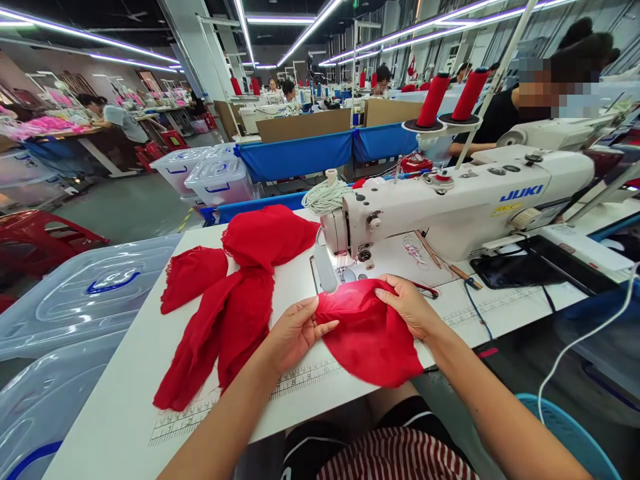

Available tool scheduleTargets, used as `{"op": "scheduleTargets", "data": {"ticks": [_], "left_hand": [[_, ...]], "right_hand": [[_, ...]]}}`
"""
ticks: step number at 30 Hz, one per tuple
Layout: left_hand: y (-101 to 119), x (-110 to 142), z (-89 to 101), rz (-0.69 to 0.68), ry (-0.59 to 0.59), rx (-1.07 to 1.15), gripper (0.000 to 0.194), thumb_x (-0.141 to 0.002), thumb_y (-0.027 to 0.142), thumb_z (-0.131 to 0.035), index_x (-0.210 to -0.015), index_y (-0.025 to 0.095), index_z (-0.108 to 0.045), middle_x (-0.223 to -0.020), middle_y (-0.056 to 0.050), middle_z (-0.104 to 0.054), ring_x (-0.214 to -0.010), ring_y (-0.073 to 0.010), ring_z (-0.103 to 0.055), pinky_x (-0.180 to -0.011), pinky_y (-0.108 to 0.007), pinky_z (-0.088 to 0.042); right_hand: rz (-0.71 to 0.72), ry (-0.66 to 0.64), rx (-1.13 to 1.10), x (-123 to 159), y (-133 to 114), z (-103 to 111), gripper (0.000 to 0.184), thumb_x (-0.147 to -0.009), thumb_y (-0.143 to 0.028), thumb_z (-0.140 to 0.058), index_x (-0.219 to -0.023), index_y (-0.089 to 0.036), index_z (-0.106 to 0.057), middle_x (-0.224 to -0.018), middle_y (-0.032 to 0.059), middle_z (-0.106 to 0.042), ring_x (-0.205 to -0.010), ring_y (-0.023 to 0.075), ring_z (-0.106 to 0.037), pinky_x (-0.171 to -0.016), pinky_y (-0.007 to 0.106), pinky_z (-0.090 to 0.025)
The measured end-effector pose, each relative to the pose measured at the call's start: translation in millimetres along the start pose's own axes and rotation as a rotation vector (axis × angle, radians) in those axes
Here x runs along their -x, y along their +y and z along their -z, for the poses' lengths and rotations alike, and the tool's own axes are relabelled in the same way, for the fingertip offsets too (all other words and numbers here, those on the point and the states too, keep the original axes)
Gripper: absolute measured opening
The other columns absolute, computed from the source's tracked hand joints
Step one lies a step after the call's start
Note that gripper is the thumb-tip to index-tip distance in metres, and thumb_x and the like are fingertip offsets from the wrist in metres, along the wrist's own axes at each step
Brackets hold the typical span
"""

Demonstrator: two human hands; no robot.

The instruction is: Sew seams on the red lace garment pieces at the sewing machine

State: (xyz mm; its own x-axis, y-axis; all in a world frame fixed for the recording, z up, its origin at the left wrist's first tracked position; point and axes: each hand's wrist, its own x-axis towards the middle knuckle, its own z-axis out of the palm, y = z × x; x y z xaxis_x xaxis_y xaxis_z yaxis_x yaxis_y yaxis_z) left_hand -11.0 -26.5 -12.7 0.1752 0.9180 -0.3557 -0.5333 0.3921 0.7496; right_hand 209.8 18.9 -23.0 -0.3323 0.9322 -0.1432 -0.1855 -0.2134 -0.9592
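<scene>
A red fabric piece (370, 343) is stretched between my two hands just in front of the sewing machine (430, 203), its lower part draping over the table's front edge. My left hand (295, 333) pinches its left edge between thumb and fingers. At the upper right edge, my right hand (407, 303) grips the same cloth with the thumb on top. The lit needle area (343, 267) lies right behind the fabric. Left of it, more red fabric pieces (245, 293) are spread in a loose pile on the white table (125, 393).
Scissors (427, 290), a wooden-handled tool (465, 275) and a dark phone-like slab (520, 263) lie right of the needle. Clear lidded bins (100, 287) stand left of the table. Red thread cones (434, 100) rise behind the machine. A person (500, 120) sits at the back right.
</scene>
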Motion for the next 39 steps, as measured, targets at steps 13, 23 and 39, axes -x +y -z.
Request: {"op": "scheduleTargets", "data": {"ticks": [13, 23, 39], "left_hand": [[9.0, 1.4, -3.3, 0.082, 0.033, 0.033, 0.031, -0.095, 0.031, -0.044, -0.095, 0.010, -0.067, -0.102, -0.013, -0.071, -0.099, -0.0204, -0.066, -0.086, -0.037, -0.056], [4.6, 1.1, -2.0, 0.037, -0.024, -0.153, 0.019, -0.081, 0.027, -0.067, -0.092, 0.012, -0.070, -0.090, -0.008, -0.073, -0.071, -0.0135, -0.068, -0.059, -0.021, -0.060], [12.6, 3.9, 5.1, 0.077, 0.007, -0.155, 0.034, -0.090, 0.039, -0.050, -0.099, 0.011, -0.065, -0.086, -0.011, -0.071, -0.067, -0.0168, -0.068, -0.046, -0.022, -0.056]], "right_hand": [[-0.097, 0.055, -0.147, -0.5, -6.1, -0.5, 0.033, -0.066, -0.034, -0.078, -0.090, -0.021, -0.061, -0.078, -0.0023, -0.063, -0.065, 0.0112, -0.056, -0.065, 0.025, -0.045], [-0.095, -0.027, -0.124, -1.4, -3.0, 0.4, 0.031, -0.071, -0.038, -0.072, -0.093, -0.021, -0.057, -0.080, -0.0021, -0.063, -0.067, 0.0127, -0.057, -0.065, 0.027, -0.045], [0.266, 0.241, 0.560, -4.4, 14.9, 3.1, 0.029, -0.079, -0.031, -0.056, -0.107, -0.023, -0.053, -0.103, 0.0068, -0.065, -0.089, 0.0210, -0.061, -0.083, 0.037, -0.047]]}}
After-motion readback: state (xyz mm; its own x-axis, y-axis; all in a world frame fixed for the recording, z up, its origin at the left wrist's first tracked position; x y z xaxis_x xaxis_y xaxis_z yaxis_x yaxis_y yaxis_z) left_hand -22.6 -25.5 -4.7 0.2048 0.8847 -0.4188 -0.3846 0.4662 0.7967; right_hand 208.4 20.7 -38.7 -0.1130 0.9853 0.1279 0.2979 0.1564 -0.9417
